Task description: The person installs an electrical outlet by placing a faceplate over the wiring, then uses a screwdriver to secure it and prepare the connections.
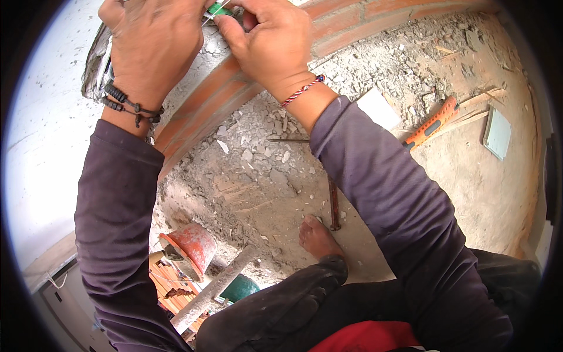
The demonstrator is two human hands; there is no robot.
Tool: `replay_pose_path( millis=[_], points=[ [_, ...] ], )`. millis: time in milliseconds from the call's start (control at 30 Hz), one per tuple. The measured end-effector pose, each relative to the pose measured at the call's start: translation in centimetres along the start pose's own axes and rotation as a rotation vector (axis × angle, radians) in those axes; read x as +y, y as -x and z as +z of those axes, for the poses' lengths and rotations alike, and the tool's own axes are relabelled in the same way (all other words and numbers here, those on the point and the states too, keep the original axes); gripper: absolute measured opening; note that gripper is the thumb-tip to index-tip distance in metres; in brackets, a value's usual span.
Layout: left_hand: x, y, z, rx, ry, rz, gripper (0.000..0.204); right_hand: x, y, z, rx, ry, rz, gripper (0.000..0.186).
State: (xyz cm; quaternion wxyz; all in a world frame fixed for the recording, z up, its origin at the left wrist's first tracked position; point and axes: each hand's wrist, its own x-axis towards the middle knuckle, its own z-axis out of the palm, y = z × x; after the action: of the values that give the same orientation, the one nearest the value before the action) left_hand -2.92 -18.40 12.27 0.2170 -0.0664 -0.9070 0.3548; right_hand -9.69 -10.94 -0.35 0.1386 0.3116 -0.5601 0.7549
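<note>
At the top of the head view my left hand (152, 41) is raised beside a broken opening (94, 73) in the white wall (47, 135), its fingers curled and partly out of frame; what it holds is hidden. My right hand (270, 44) is closed, thumb and fingers at a small green item (220, 10) with a thin pale wire or strip across it. Both hands are above a low course of red brick (205, 102).
Grey rubble (252, 149) covers the floor, with an orange-handled tool (431, 123), a rusty bar (333, 205) and pale tile pieces (375, 108). Lower left are a red bucket (193, 243), a teal container (240, 287) and a long pale bar (199, 302). My bare foot (316, 237) is below.
</note>
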Motion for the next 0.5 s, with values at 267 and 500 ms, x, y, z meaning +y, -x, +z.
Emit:
replay_pose_path(
  millis=[267, 500],
  points=[
    [0.0, 0.1, -0.1, -0.044, -0.061, -0.031, 0.008, 0.9, 0.7, -0.3, -0.005, -0.080, 0.099, 0.008],
    [0.3, 0.1, -1.7, -0.003, -0.028, -0.107, 0.020, -0.4, 1.1, -2.0, -0.068, -0.072, 0.243, 0.008]
  ],
)
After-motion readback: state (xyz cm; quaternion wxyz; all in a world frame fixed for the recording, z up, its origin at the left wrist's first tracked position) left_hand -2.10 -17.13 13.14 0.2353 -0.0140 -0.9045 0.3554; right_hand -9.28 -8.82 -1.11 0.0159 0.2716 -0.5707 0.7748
